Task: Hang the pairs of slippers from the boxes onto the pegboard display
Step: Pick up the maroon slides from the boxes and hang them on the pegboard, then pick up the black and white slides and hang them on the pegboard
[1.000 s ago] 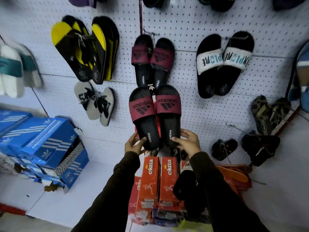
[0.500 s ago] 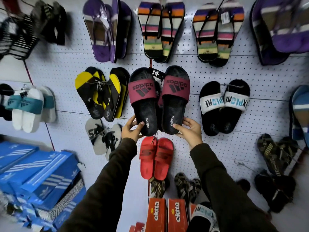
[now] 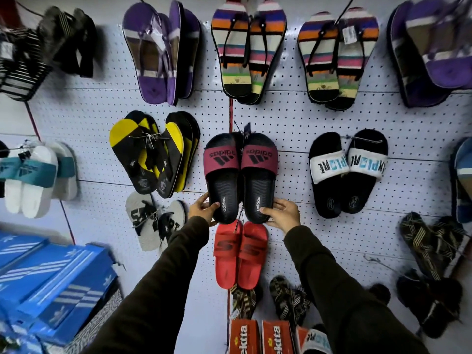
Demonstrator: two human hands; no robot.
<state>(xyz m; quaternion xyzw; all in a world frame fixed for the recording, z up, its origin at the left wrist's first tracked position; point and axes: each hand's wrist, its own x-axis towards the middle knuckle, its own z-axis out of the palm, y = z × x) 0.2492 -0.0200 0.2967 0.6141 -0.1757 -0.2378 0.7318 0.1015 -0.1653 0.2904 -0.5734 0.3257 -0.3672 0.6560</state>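
Note:
A pair of black slides with maroon straps point(image 3: 240, 175) is pressed toes-up against the white pegboard point(image 3: 293, 118), at its middle. My left hand point(image 3: 203, 209) grips the heel of the left slide. My right hand point(image 3: 282, 213) grips the heel of the right slide. A tag sticks up between the toes, where a peg is hidden from me. Another pair seems to lie behind this one, mostly covered.
Many pairs hang around: yellow-black flip-flops point(image 3: 153, 154) to the left, white-strap black slides point(image 3: 347, 172) to the right, red slides point(image 3: 240, 254) just below, striped ones point(image 3: 247, 49) above. Blue shoe boxes point(image 3: 51, 282) are stacked at lower left, orange boxes point(image 3: 260, 337) at the bottom.
Both hands have lifted the maroon-strap slides up the board, over the matching pair that hung there. The two slides have come closer together, side by side.

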